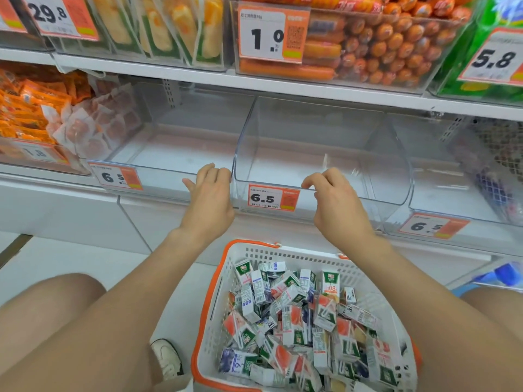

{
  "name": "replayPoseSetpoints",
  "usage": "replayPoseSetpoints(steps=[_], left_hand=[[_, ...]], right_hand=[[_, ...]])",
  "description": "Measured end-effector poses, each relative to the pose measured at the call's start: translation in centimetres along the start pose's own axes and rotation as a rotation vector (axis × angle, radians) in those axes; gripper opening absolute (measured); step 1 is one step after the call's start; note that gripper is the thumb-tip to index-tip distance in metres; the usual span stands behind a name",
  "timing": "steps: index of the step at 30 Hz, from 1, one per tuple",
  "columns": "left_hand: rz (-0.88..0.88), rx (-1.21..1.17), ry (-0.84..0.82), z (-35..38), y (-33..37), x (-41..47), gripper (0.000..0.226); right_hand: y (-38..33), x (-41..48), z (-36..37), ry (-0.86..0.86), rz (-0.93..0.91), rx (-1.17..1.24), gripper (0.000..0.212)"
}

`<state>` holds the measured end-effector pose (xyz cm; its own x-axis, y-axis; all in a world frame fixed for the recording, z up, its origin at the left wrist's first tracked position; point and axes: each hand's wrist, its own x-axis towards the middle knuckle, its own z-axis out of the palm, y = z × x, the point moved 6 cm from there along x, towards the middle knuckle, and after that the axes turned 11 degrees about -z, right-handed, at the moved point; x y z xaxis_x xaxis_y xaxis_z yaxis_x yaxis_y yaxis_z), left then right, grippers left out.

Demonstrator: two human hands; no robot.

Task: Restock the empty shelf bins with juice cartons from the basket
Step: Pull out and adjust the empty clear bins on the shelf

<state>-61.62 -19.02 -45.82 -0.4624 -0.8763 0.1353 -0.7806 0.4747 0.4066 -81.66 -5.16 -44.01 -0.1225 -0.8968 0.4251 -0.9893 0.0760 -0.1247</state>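
A clear empty middle bin [319, 154] with a 6.5 price tag sits on the lower shelf. My left hand [210, 193] curls over its front left corner. My right hand [335, 199] hooks its fingers over the bin's front rim, right of the tag. An empty clear bin [175, 148] stands to the left and another [441, 179] to the right. Below, between my knees, a white basket with an orange rim [215, 292] holds several small juice cartons [300, 315] in a loose heap, green-white with red, orange and blue fruit prints.
Bins of orange snack packets [31, 108] and pink-wrapped packets [107, 123] fill the shelf's left end. The upper shelf holds sausages [382, 43] and cake packs [158, 26]. A white shelf base [70, 210] runs below. My shoe [167, 357] rests on the floor left of the basket.
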Motion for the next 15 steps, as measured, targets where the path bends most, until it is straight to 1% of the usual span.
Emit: replayPoseSetpoints(steps=[2, 4, 6, 7, 9, 10, 11, 13, 15], left_hand=[[0.012, -0.004, 0.02, 0.1, 0.2, -0.5, 0.045], [0.026, 0.009, 0.078, 0.1, 0.8, -1.3, 0.067], [0.051, 0.042, 0.183, -0.4, 2.3, -2.3, 0.083], [0.073, 0.066, 0.241, -0.8, 3.4, -3.0, 0.084], [0.175, 0.09, 0.335, -1.3, 6.3, -4.4, 0.076], [0.267, 0.086, 0.353, -1.2, 8.1, -5.1, 0.07], [0.368, 0.08, 0.342, -0.6, 9.9, -5.9, 0.064], [0.531, 0.103, 0.261, 1.0, 13.2, -7.1, 0.054], [0.616, 0.135, 0.175, 2.7, 16.0, -8.1, 0.05]], right_hand=[[-0.3, 0.0, -0.1, -0.015, 0.003, -0.021, 0.058], [-0.9, -0.3, -0.7, -0.007, -0.004, -0.102, 0.057], [-1.7, -0.9, -1.9, 0.032, -0.02, -0.149, 0.055], [-2.1, -1.4, -2.6, 0.047, -0.035, -0.143, 0.054], [-2.9, -2.4, -4.1, 0.059, -0.077, -0.112, 0.048], [-3.0, -3.0, -4.9, 0.063, -0.085, -0.107, 0.043], [-2.8, -3.8, -5.8, 0.066, -0.083, -0.114, 0.038], [-1.7, -5.5, -7.3, 0.049, -0.043, -0.16, 0.029], [0.2, -7.5, -8.4, 0.003, 0.057, -0.21, 0.03]])
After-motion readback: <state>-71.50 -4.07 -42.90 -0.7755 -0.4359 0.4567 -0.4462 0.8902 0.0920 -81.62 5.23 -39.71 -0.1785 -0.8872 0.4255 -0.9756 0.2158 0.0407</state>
